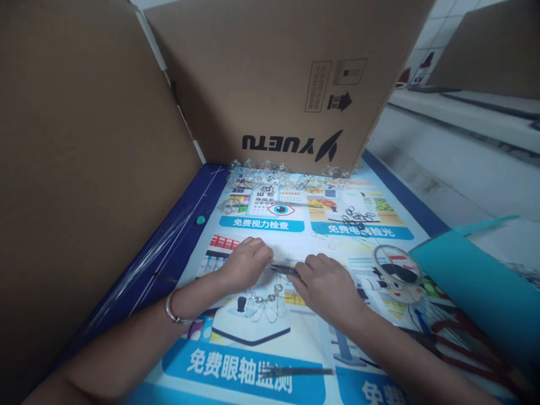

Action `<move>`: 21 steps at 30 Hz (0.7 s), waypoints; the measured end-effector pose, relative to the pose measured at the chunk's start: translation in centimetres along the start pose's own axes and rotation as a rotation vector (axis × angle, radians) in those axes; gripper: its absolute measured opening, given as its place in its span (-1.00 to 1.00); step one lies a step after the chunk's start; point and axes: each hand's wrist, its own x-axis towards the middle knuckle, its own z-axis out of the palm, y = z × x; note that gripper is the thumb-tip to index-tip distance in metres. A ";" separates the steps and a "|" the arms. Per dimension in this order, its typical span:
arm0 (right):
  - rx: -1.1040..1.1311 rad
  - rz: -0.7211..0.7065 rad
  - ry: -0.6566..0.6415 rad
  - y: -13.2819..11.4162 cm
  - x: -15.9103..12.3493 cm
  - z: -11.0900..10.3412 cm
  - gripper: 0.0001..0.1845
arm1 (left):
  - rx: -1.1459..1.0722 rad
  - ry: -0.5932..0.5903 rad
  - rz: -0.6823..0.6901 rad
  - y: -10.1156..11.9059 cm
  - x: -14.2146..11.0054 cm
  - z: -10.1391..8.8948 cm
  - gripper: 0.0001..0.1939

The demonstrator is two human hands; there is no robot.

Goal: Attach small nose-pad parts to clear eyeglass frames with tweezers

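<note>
My right hand (327, 284) is wrapped round a pair of small pliers (283, 270), whose dark jaws point left. The jaw tips meet the fingertips of my left hand (248, 263), which is closed in a pinch. What those fingers hold is too small to make out. Just below the pliers is a curved string of clear beads with thin wire loops (265, 299); whether it hangs from my fingers or lies on the sheet, I cannot tell. A silver bangle (172, 311) circles my left wrist.
Beaded wire pieces (270, 174) line the foot of the cardboard wall (270, 84). Dark wire loops (356, 218) lie ahead of my right hand. A clear round dish (397, 264), red-handled scissors (464, 337) and a teal tray (472, 275) sit right; straight wires (297, 372) lie near me.
</note>
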 end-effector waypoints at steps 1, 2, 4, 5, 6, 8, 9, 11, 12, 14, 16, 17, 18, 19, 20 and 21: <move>-0.009 -0.006 0.005 0.0 0.0 0.0 -0.69 | 0.001 0.001 -0.003 0.0 0.0 0.1 -0.82; -0.016 -0.011 0.009 -0.1 0.0 0.1 -0.69 | 0.002 0.003 -0.007 -0.1 -0.1 0.1 -0.83; -0.029 -0.016 0.018 -0.1 -0.1 0.1 -0.69 | 0.007 0.005 -0.021 -0.1 -0.1 0.3 -0.83; -0.033 -0.018 0.020 -0.2 -0.1 0.1 -0.70 | 0.010 0.005 -0.029 -0.1 -0.1 0.3 -0.83; -0.035 -0.022 0.021 -0.2 -0.1 0.1 -0.70 | 0.012 0.004 -0.035 -0.1 -0.1 0.3 -0.83; -0.036 -0.030 0.023 -0.3 -0.1 0.2 -0.69 | 0.018 -0.001 -0.045 -0.1 -0.1 0.4 -0.83; -0.038 -0.033 0.025 -0.3 -0.1 0.2 -0.69 | 0.019 -0.003 -0.047 0.0 -0.1 0.3 -0.84; -0.042 -0.037 0.028 -0.3 -0.1 0.3 -0.68 | 0.022 -0.007 -0.050 0.0 -0.1 0.3 -0.84; -0.045 -0.040 0.027 -0.3 0.0 0.3 -0.68 | 0.023 -0.009 -0.051 0.0 -0.1 0.3 -0.85; -0.050 -0.042 0.027 -0.3 0.0 0.4 -0.68 | 0.026 -0.013 -0.053 0.0 -0.1 0.3 -0.84; -0.051 -0.045 0.028 -0.3 0.0 0.5 -0.69 | 0.033 -0.019 -0.062 0.0 -0.1 0.4 -0.84; -0.051 -0.047 0.031 -0.3 0.0 0.6 -0.69 | 0.036 -0.019 -0.067 0.0 -0.2 0.4 -0.84; -0.051 -0.049 0.034 -0.3 0.0 0.7 -0.68 | 0.040 -0.020 -0.071 0.0 -0.2 0.4 -0.83; -0.052 -0.051 0.034 -0.3 0.0 0.7 -0.68 | 0.043 -0.020 -0.074 0.0 -0.2 0.4 -0.83; -0.054 -0.053 0.034 -0.3 -0.1 0.8 -0.68 | 0.044 -0.020 -0.074 0.0 -0.2 0.4 -0.84; -0.058 -0.052 0.033 -0.3 -0.1 0.8 -0.68 | 0.045 -0.020 -0.073 0.0 -0.2 0.4 -0.84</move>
